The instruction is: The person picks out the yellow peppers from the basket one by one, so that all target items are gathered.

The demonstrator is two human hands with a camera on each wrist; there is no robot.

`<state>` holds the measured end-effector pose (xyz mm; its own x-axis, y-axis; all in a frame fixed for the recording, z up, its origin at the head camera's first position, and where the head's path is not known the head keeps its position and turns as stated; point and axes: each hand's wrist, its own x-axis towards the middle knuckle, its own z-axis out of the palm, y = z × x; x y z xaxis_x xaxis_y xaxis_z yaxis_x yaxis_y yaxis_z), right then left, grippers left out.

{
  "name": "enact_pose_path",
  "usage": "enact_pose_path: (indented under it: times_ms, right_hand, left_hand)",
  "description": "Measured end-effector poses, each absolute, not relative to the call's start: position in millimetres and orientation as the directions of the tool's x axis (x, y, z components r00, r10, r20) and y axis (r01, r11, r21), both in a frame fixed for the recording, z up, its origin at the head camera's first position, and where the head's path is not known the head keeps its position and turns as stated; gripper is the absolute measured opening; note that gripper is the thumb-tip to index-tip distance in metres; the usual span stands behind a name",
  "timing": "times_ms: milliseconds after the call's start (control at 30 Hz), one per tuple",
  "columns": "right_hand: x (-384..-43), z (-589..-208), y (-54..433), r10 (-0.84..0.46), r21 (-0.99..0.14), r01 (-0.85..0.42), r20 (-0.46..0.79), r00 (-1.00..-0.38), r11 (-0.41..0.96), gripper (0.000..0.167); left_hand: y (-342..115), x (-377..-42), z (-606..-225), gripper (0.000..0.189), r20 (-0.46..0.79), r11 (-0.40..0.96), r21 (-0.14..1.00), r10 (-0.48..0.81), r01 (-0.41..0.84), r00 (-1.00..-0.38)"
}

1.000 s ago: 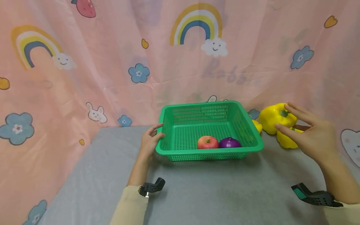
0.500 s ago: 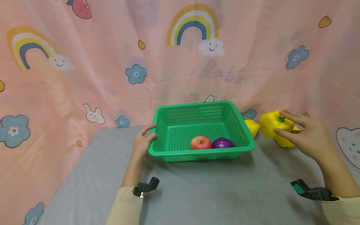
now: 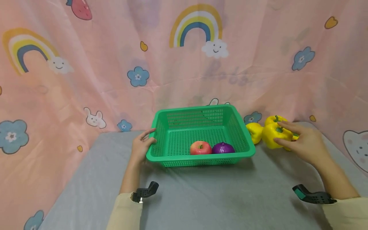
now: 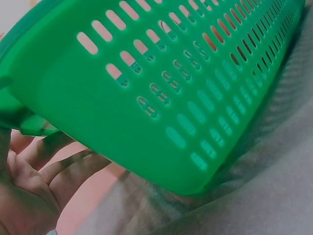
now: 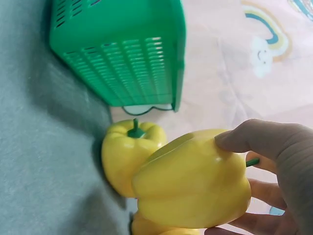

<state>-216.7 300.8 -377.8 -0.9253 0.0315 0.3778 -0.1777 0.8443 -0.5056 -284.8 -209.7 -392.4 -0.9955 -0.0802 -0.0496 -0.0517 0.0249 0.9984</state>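
Observation:
My left hand (image 3: pixel 141 147) grips the left rim of a green perforated plastic basket (image 3: pixel 198 158), and the left wrist view shows several fingers spread beside its outer wall (image 4: pixel 68 103). A red apple (image 3: pixel 198 148) and a purple onion (image 3: pixel 223 148) lie inside at the near side. To the basket's right, my right hand (image 3: pixel 306 142) holds a yellow bell pepper (image 3: pixel 271 137) between thumb and fingers, its green stem toward the palm in the right wrist view. Another yellow pepper (image 5: pixel 128 152) stands behind it, stem up. More yellow peppers (image 3: pixel 273 119) are partly hidden by the held one.
A grey cloth covers the table (image 3: pixel 201 191). Behind it hangs a pink curtain (image 3: pixel 109 76) printed with rainbows, flowers and rabbits. Each wrist wears a black camera mount (image 3: pixel 313 195).
My right hand has lowered the pepper and brought it slightly left, uncovering another pepper behind. The basket and left hand have shifted slightly left; the head view has turned a little.

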Motion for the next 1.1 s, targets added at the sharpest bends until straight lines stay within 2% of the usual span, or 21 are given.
enact_pose_path:
  times_ms: [467,767,1100]
  right_hand:
    - [-221,-398,306,0.010,-0.494,-0.156,0.317,-0.948,0.855,0.063]
    - [-223,-399,305,-0.013,-0.481,-0.113,0.206,-0.978,0.869,0.069]
    - [-220,-400,312,-0.029,-0.423,-0.120,0.215,-0.976,0.898,0.071]
  left_hand:
    - [-207,-284,-394,0.057,-0.047,0.037,0.998,-0.065,-0.049,-0.997]
    - [-206,-283,-396,0.055,-0.043,0.055,0.997,-0.077,-0.047,-0.996]
    - [-200,-283,-400,0.054,-0.025,0.044,0.999,-0.059,-0.028,-0.998]
